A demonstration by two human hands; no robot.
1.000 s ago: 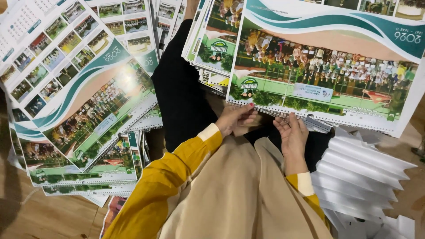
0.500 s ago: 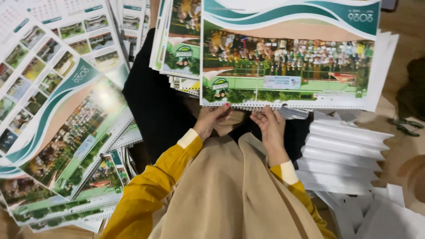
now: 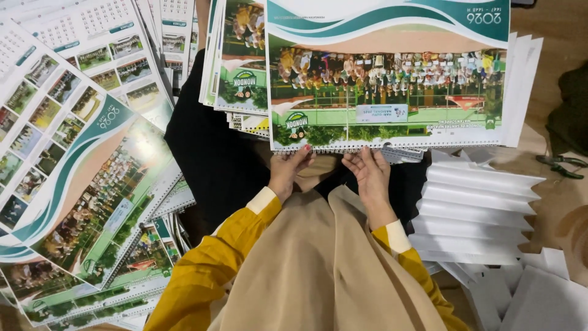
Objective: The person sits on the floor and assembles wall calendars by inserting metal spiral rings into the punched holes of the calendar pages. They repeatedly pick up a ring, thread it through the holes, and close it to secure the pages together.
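- Where the person sits on the floor, seen from above, a spiral-bound wall calendar (image 3: pixel 392 73) lies just beyond the knees, its wire-bound edge nearest the body and its cover showing a crowd photograph under teal waves.
- Left hand (image 3: pixel 291 171), in a yellow sleeve with a cream cuff, curls its fingers against that bound edge; how firmly it pinches the edge cannot be told.
- Right hand (image 3: pixel 367 175) lies mostly open, fingertips touching the same wire binding beside a small white tab.
- Under the calendar sits a stack of loose printed sheets (image 3: pixel 236 67), edges fanned out.
- Finished calendars (image 3: pixel 92 184) overlap in a spread at the left.
- White folded card strips (image 3: pixel 478 214) are piled at the right.
- Dark pliers (image 3: pixel 560 167) rest on the wooden floor, far right.
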